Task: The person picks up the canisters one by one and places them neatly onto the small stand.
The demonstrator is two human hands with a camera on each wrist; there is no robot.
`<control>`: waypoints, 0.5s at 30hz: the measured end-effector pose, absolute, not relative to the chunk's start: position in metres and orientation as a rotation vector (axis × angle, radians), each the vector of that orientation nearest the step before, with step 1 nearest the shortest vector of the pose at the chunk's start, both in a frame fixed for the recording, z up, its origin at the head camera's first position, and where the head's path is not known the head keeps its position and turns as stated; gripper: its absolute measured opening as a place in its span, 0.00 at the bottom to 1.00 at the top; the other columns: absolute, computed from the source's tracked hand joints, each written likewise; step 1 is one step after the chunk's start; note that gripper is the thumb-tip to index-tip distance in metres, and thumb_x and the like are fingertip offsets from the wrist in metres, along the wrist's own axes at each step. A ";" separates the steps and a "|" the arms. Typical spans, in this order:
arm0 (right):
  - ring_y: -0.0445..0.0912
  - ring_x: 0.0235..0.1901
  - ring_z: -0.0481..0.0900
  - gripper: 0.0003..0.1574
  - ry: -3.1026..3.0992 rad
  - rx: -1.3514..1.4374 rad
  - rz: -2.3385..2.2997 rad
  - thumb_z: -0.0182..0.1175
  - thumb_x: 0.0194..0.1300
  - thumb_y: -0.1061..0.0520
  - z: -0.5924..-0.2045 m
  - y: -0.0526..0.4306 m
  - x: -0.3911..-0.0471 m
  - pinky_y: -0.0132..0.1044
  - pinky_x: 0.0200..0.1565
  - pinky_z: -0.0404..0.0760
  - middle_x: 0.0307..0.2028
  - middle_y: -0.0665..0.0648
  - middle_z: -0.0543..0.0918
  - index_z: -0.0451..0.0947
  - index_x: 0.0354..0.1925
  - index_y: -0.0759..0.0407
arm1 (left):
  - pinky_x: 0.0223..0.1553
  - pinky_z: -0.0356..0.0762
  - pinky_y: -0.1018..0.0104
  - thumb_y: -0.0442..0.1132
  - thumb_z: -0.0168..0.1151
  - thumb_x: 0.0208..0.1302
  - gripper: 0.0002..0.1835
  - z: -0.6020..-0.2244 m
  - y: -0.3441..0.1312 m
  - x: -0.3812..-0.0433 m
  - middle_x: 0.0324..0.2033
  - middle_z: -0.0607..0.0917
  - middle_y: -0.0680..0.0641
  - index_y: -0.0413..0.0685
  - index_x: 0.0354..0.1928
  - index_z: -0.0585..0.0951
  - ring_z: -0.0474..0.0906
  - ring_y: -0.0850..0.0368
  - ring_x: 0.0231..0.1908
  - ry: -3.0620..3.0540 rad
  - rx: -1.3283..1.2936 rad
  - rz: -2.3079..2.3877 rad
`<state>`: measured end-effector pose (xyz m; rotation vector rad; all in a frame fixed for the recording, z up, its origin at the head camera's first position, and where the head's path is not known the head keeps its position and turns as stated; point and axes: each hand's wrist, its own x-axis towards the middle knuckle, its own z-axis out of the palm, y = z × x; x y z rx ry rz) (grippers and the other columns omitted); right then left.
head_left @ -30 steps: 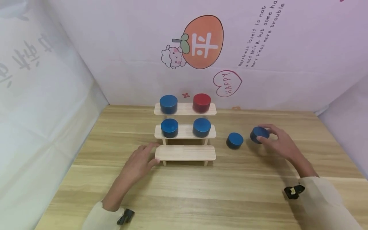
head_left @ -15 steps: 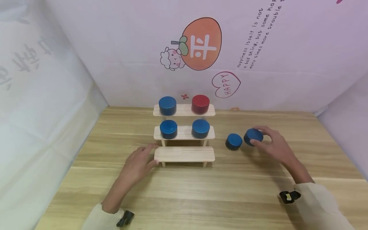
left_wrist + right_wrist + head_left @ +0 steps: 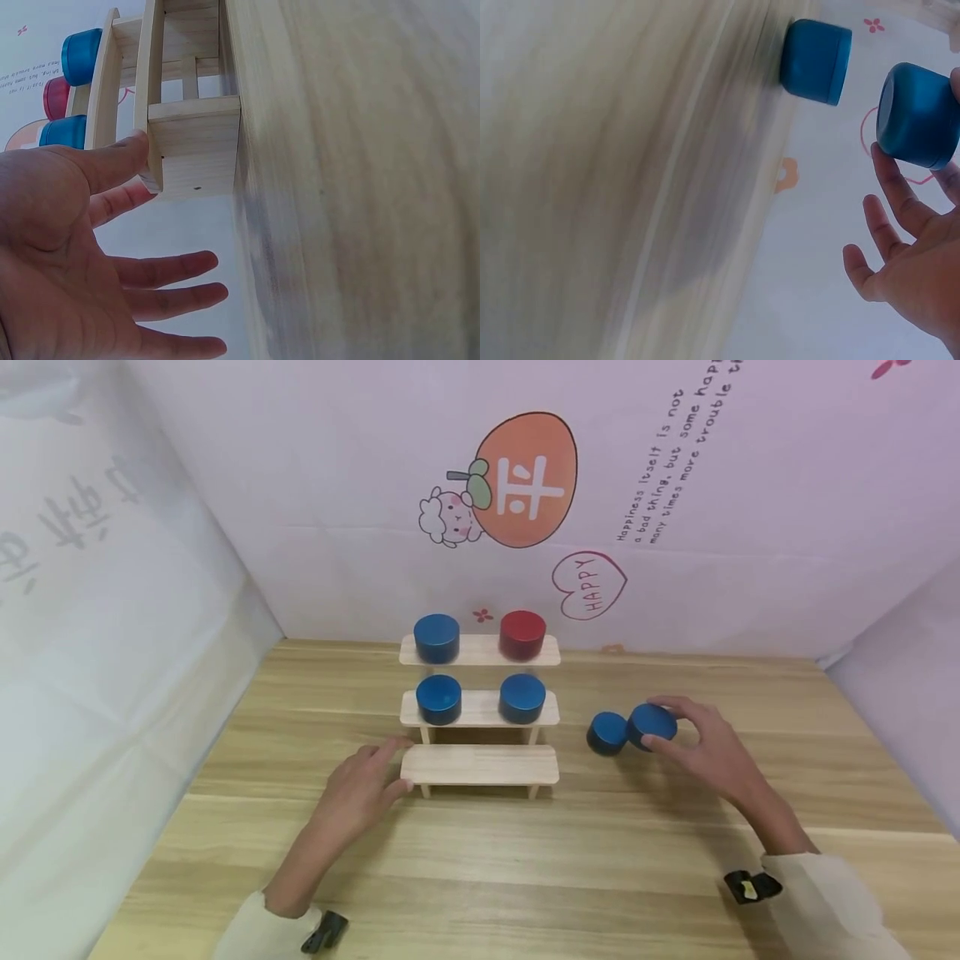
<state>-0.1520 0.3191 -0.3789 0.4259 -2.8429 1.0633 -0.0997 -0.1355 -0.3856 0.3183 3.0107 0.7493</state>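
Observation:
My right hand (image 3: 708,752) pinches a blue round tin (image 3: 651,727) between thumb and fingers. That tin is raised off the table in the right wrist view, its base visible and other fingers spread below. Another blue tin (image 3: 815,61) stands on the table to its left. My left hand (image 3: 360,789) rests at the left end of the wooden stepped rack's lowest shelf (image 3: 480,765); thumb and index finger touch its corners, the other fingers (image 3: 176,301) straight and apart. On the middle shelf sit two blue tins; the top shelf bears a blue tin (image 3: 437,638) and a red tin (image 3: 522,635).
A wood-grain table (image 3: 480,877) carries everything. Behind it hangs a white printed cloth (image 3: 337,468) with a cartoon orange and lettering. White cloth (image 3: 97,677) also closes off the left side, and more stands at the right. A dark clip (image 3: 752,887) sits at my right sleeve.
My right hand has moved left with the blue tin, bringing it close beside the tin on the table. My left hand stays at the rack's end. The head view has shifted slightly.

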 end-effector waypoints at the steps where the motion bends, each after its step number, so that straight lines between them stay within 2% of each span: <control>1: 0.68 0.61 0.64 0.35 -2.839 0.428 1.062 0.68 0.66 0.46 -0.378 0.317 -0.151 0.72 0.52 0.62 0.61 0.68 0.74 0.72 0.66 0.58 | 0.52 0.74 0.40 0.39 0.70 0.64 0.27 -0.385 -0.135 -0.100 0.54 0.81 0.36 0.48 0.64 0.74 0.76 0.37 0.55 3.012 0.317 0.748; 15: 0.62 0.62 0.66 0.34 -2.828 0.486 1.120 0.70 0.64 0.45 -0.361 0.280 -0.129 0.71 0.54 0.64 0.59 0.63 0.77 0.75 0.64 0.53 | 0.52 0.73 0.40 0.39 0.70 0.64 0.28 -0.384 -0.136 -0.101 0.54 0.81 0.35 0.48 0.65 0.74 0.76 0.37 0.55 3.002 0.296 0.727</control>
